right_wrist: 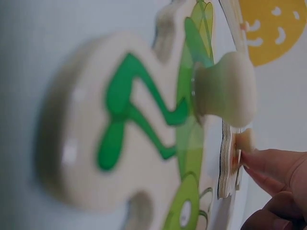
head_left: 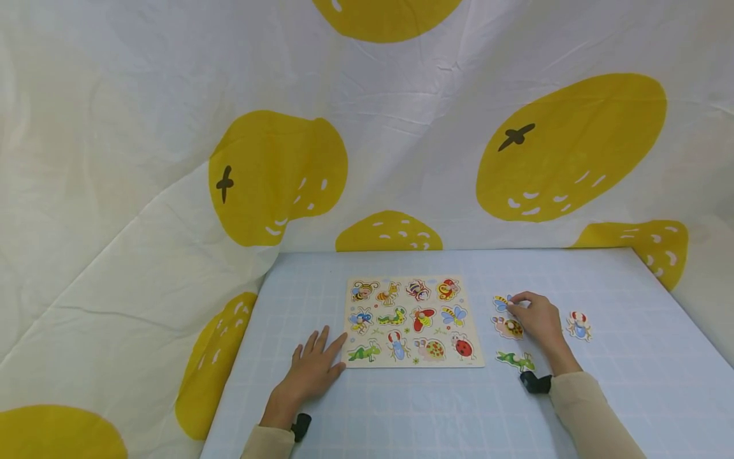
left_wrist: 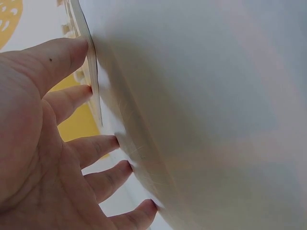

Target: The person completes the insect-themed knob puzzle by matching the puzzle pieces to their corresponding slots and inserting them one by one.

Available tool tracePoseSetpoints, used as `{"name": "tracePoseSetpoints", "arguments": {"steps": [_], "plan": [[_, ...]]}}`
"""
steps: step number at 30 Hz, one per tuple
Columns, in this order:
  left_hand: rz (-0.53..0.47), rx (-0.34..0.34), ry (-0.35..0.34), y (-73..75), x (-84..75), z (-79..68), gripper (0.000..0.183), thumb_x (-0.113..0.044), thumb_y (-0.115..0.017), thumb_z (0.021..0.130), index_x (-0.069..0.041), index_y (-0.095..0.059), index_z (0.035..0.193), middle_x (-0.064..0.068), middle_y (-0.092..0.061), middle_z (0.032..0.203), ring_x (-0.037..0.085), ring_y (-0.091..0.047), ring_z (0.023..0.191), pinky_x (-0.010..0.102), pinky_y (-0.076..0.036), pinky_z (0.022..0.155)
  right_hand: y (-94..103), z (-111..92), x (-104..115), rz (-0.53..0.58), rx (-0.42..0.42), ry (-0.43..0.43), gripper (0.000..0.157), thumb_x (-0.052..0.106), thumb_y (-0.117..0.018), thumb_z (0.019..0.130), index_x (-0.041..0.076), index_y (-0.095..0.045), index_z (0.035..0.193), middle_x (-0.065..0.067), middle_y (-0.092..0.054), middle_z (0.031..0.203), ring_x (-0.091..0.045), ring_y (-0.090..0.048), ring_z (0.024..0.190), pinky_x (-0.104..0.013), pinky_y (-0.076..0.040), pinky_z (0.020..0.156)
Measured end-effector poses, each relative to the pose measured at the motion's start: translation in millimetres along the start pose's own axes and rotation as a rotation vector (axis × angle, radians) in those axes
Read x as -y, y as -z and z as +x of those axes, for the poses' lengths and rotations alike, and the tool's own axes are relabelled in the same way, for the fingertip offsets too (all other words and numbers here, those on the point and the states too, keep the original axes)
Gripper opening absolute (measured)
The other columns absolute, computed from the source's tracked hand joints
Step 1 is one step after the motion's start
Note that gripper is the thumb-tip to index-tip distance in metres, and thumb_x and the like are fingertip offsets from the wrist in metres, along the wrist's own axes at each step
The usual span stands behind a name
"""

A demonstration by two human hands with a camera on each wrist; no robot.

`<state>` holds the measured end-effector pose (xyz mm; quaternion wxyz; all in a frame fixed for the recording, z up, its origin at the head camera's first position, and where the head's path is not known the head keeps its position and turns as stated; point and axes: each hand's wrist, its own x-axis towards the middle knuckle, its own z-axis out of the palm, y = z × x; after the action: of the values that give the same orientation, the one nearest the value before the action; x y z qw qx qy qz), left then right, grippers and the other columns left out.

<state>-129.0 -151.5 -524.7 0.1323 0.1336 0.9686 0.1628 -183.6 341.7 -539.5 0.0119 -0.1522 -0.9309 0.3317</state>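
A wooden puzzle board [head_left: 401,364] with colourful insect pictures lies flat on the table. My left hand [head_left: 314,370] rests at its left edge, fingers spread; in the left wrist view, the thumb [left_wrist: 62,56] and forefinger touch the board's side. To the right of the board, my right hand [head_left: 538,322] pinches a bee-like puzzle piece [head_left: 501,303] with blue wings. Just below that are a snail piece [head_left: 507,327] and a grasshopper piece [head_left: 515,361], whose wooden knob [right_wrist: 230,88] looms large in the right wrist view. A beetle piece [head_left: 580,326] lies right of this hand.
A pale blue checked cloth [head_left: 424,414] covers the table. Behind it and at the left hangs a white curtain [head_left: 395,159] printed with yellow fruit. Each wrist carries a small black camera [head_left: 536,382].
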Motion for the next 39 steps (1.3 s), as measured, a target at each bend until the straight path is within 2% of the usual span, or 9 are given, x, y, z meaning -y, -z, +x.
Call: {"name": "tracePoseSetpoints", "arguments": {"steps": [22, 29, 39], "plan": [[-0.001, 0.001, -0.006, 4.0, -2.5, -2.9, 0.062, -0.034, -0.064, 0.099, -0.021, -0.040, 0.155, 0.020, -0.024, 0.161, 0.046, -0.018, 0.146, 0.071, -0.015, 0.111, 2.8, -4.8, 8.2, 0.005, -0.001, -0.007, 0.030, 0.023, -0.066, 0.096, 0.001, -0.068, 0.116, -0.014, -0.058, 0.088, -0.024, -0.050, 0.070, -0.031, -0.037, 0.054], [-0.004, 0.002, -0.002, 4.6, -3.5, -3.3, 0.062, -0.034, -0.064, 0.098, -0.021, -0.040, 0.154, 0.020, -0.024, 0.161, 0.046, -0.018, 0.147, 0.071, -0.015, 0.111, 5.4, -12.1, 22.4, 0.015, 0.032, -0.004, 0.033, 0.026, -0.066, 0.097, 0.000, -0.067, 0.117, -0.015, -0.057, 0.090, -0.025, -0.050, 0.071, -0.033, -0.038, 0.055], [-0.003, 0.002, 0.004, 2.5, -2.4, -2.0, 0.063, -0.035, -0.064, 0.098, -0.022, -0.040, 0.155, 0.020, -0.024, 0.162, 0.045, -0.017, 0.147, 0.071, -0.015, 0.111, -2.1, -14.6, 34.9, 0.026, 0.078, 0.013, 0.031, 0.028, -0.066, 0.096, 0.003, -0.067, 0.114, -0.009, -0.052, 0.077, -0.022, -0.048, 0.062, -0.032, -0.038, 0.049]]}}
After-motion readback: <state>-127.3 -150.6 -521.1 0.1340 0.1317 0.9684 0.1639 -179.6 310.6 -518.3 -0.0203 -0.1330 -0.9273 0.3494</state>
